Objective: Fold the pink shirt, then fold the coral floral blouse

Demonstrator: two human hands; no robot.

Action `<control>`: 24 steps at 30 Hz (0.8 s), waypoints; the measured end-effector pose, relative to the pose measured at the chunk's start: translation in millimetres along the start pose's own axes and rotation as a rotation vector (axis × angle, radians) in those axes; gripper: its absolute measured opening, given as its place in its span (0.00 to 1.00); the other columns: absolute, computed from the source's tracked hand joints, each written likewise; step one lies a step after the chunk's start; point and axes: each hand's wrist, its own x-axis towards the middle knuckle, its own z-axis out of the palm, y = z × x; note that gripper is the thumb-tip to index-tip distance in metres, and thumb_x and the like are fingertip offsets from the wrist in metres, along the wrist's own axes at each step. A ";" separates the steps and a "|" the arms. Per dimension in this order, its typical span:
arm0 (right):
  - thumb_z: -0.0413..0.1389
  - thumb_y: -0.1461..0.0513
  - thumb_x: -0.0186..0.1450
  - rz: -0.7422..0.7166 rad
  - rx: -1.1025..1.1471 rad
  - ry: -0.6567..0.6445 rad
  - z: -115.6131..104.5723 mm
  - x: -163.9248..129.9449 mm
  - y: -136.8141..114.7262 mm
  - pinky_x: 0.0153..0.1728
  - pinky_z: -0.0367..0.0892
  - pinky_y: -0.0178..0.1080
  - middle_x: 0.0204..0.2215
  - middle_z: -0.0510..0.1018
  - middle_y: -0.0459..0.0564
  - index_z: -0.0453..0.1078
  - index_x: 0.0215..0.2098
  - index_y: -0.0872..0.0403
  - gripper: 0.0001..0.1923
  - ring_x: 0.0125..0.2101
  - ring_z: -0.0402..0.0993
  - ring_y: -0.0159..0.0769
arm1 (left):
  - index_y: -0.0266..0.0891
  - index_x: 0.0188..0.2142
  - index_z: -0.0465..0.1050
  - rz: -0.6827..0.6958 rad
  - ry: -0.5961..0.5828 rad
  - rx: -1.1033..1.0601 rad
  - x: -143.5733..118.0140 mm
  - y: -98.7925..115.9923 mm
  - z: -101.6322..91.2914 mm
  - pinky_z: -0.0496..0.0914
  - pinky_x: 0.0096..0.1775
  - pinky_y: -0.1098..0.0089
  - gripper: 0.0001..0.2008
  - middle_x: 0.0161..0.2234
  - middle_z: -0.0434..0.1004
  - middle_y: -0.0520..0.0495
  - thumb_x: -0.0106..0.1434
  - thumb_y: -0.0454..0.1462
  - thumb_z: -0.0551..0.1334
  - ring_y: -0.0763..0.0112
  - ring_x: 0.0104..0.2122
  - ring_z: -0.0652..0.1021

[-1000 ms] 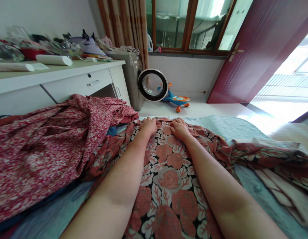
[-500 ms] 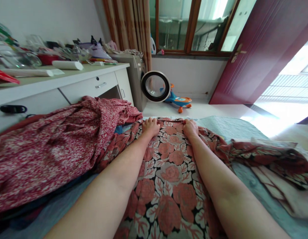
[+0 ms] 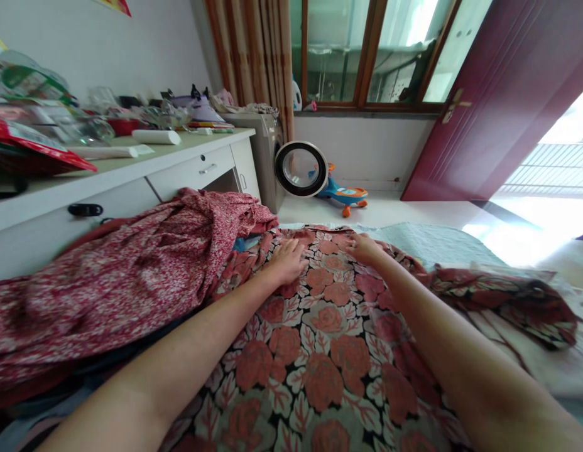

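A black cloth with large red roses (image 3: pixel 320 339) lies spread over the bed in front of me. My left hand (image 3: pixel 288 258) rests flat on it near its far edge, fingers apart. A little to the right, my right hand (image 3: pixel 364 247) also lies palm down on the cloth, fingers stretched toward the far hem. Neither hand grips anything. To the left a crumpled red garment with small white flowers (image 3: pixel 126 263) is piled against the rose cloth.
A white desk with drawers (image 3: pixel 178 172), cluttered on top, stands at the left. Beyond it are a washing machine (image 3: pixel 272 157) with its round door (image 3: pixel 301 169) open, a toy ride-on car (image 3: pixel 345 193), and a dark red door (image 3: pixel 499 100). More folded cloth (image 3: pixel 517 301) lies at the right on the pale blue bedcover (image 3: pixel 428 242).
Both hands have slid back toward me a little and flattened on the rose cloth. The view has shifted so the desk and red garment sit further right.
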 end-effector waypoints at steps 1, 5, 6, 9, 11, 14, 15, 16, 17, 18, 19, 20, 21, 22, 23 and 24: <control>0.52 0.53 0.67 -0.041 -0.047 0.066 5.6 -14.9 -3.8 0.52 0.63 0.49 0.57 0.70 0.61 0.70 0.55 0.54 0.22 0.53 0.68 0.51 | 0.39 0.61 0.63 -0.006 -0.014 -0.011 -7.5 -2.2 1.7 0.55 0.64 0.58 0.26 0.66 0.60 0.38 0.69 0.49 0.53 0.56 0.65 0.61; 0.46 0.49 0.71 -0.136 -0.087 0.105 30.3 -63.2 -3.5 0.55 0.58 0.55 0.60 0.68 0.60 0.68 0.57 0.52 0.24 0.57 0.64 0.53 | 0.45 0.63 0.60 -0.025 -0.050 -0.067 -25.3 -18.3 9.3 0.55 0.64 0.57 0.28 0.67 0.57 0.42 0.69 0.52 0.52 0.57 0.66 0.59; 0.45 0.50 0.71 -0.131 -0.088 0.131 34.0 -68.6 1.3 0.56 0.57 0.54 0.61 0.66 0.59 0.66 0.58 0.52 0.24 0.59 0.63 0.52 | 0.45 0.64 0.60 -0.031 -0.044 -0.074 -26.4 -22.8 10.3 0.55 0.64 0.58 0.27 0.68 0.57 0.42 0.69 0.51 0.52 0.58 0.66 0.59; 0.45 0.53 0.72 -0.125 -0.085 0.168 35.2 -70.0 20.0 0.60 0.54 0.48 0.63 0.65 0.57 0.65 0.60 0.52 0.23 0.62 0.60 0.46 | 0.42 0.62 0.62 -0.069 0.006 -0.066 -23.4 -34.3 9.0 0.57 0.62 0.59 0.25 0.66 0.59 0.41 0.70 0.48 0.51 0.59 0.65 0.62; 0.45 0.54 0.72 -0.116 -0.094 0.156 30.4 -66.8 28.5 0.61 0.52 0.46 0.63 0.65 0.56 0.65 0.61 0.52 0.23 0.62 0.59 0.44 | 0.40 0.59 0.66 -0.122 0.023 -0.060 -18.0 -40.2 4.6 0.59 0.61 0.61 0.22 0.63 0.64 0.40 0.70 0.45 0.50 0.61 0.62 0.66; 0.46 0.54 0.71 -0.051 -0.126 0.170 22.5 -70.8 26.7 0.61 0.52 0.47 0.63 0.65 0.57 0.64 0.62 0.53 0.24 0.62 0.59 0.47 | 0.39 0.54 0.70 -0.203 0.014 -0.060 -9.5 -47.9 -4.3 0.61 0.60 0.66 0.18 0.58 0.71 0.41 0.69 0.38 0.50 0.65 0.58 0.70; 0.47 0.54 0.71 -0.034 -0.140 0.188 20.9 -75.4 22.7 0.61 0.52 0.48 0.63 0.64 0.58 0.64 0.62 0.54 0.24 0.62 0.58 0.48 | 0.38 0.53 0.71 -0.224 0.013 -0.059 -7.6 -50.4 -7.2 0.62 0.59 0.68 0.17 0.56 0.73 0.41 0.68 0.36 0.50 0.65 0.57 0.71; 0.48 0.54 0.70 -0.034 -0.151 0.203 20.2 -81.1 18.0 0.60 0.53 0.49 0.63 0.64 0.59 0.64 0.61 0.54 0.24 0.62 0.58 0.49 | 0.38 0.52 0.72 -0.245 0.015 -0.058 -6.4 -53.1 -10.0 0.63 0.58 0.68 0.17 0.55 0.74 0.41 0.68 0.34 0.50 0.65 0.56 0.72; 0.48 0.54 0.70 -0.048 -0.157 0.210 20.5 -87.5 13.1 0.59 0.54 0.50 0.63 0.64 0.59 0.65 0.61 0.54 0.24 0.61 0.58 0.51 | 0.38 0.52 0.71 -0.272 0.020 -0.055 -5.9 -55.8 -12.5 0.64 0.57 0.69 0.17 0.54 0.75 0.40 0.67 0.33 0.50 0.65 0.55 0.73; 0.48 0.54 0.70 -0.070 -0.156 0.206 21.7 -94.0 8.7 0.58 0.55 0.50 0.63 0.64 0.59 0.65 0.60 0.54 0.24 0.61 0.59 0.51 | 0.38 0.52 0.71 -0.306 0.026 -0.051 -5.9 -58.7 -14.9 0.65 0.56 0.68 0.18 0.54 0.75 0.39 0.67 0.32 0.50 0.64 0.55 0.74; 0.48 0.53 0.70 -0.089 -0.148 0.191 23.7 -100.1 5.3 0.57 0.57 0.50 0.62 0.65 0.58 0.66 0.60 0.53 0.24 0.60 0.60 0.51 | 0.37 0.53 0.71 -0.344 0.033 -0.046 -6.2 -61.7 -17.0 0.66 0.55 0.67 0.18 0.54 0.75 0.38 0.67 0.32 0.50 0.62 0.54 0.74; 0.48 0.52 0.70 -0.099 -0.136 0.172 26.2 -105.3 3.2 0.56 0.58 0.50 0.62 0.66 0.57 0.67 0.59 0.52 0.24 0.59 0.61 0.51 | 0.36 0.53 0.70 -0.382 0.041 -0.040 -6.5 -64.7 -18.9 0.68 0.53 0.64 0.18 0.54 0.74 0.35 0.67 0.33 0.49 0.59 0.54 0.75; 0.47 0.52 0.70 -0.099 -0.121 0.158 29.1 -109.5 2.3 0.56 0.58 0.49 0.61 0.67 0.57 0.67 0.59 0.52 0.23 0.58 0.62 0.50 | 0.35 0.54 0.69 -0.427 0.039 -0.036 -6.3 -67.9 -20.7 0.69 0.52 0.63 0.18 0.54 0.74 0.33 0.68 0.35 0.49 0.56 0.53 0.76; 0.47 0.52 0.70 -0.094 -0.106 0.154 32.1 -112.6 2.5 0.57 0.57 0.49 0.61 0.67 0.56 0.67 0.59 0.51 0.24 0.59 0.62 0.49 | 0.33 0.55 0.68 -0.477 0.025 -0.036 -5.5 -71.1 -22.4 0.70 0.50 0.61 0.19 0.54 0.74 0.30 0.68 0.37 0.50 0.53 0.52 0.76; 0.47 0.52 0.70 -0.089 -0.093 0.158 34.9 -114.6 3.4 0.57 0.56 0.48 0.61 0.67 0.55 0.66 0.60 0.51 0.24 0.59 0.61 0.48 | 0.32 0.56 0.66 -0.527 -0.001 -0.039 -3.8 -74.2 -23.9 0.71 0.49 0.61 0.20 0.54 0.74 0.28 0.68 0.39 0.52 0.51 0.52 0.77; 0.47 0.52 0.70 -0.087 -0.084 0.167 37.3 -115.7 4.6 0.58 0.55 0.47 0.62 0.67 0.54 0.65 0.61 0.51 0.24 0.60 0.60 0.47 | 0.31 0.56 0.66 -0.570 -0.034 -0.045 -1.3 -77.2 -25.3 0.71 0.47 0.61 0.22 0.53 0.74 0.27 0.66 0.40 0.55 0.50 0.51 0.77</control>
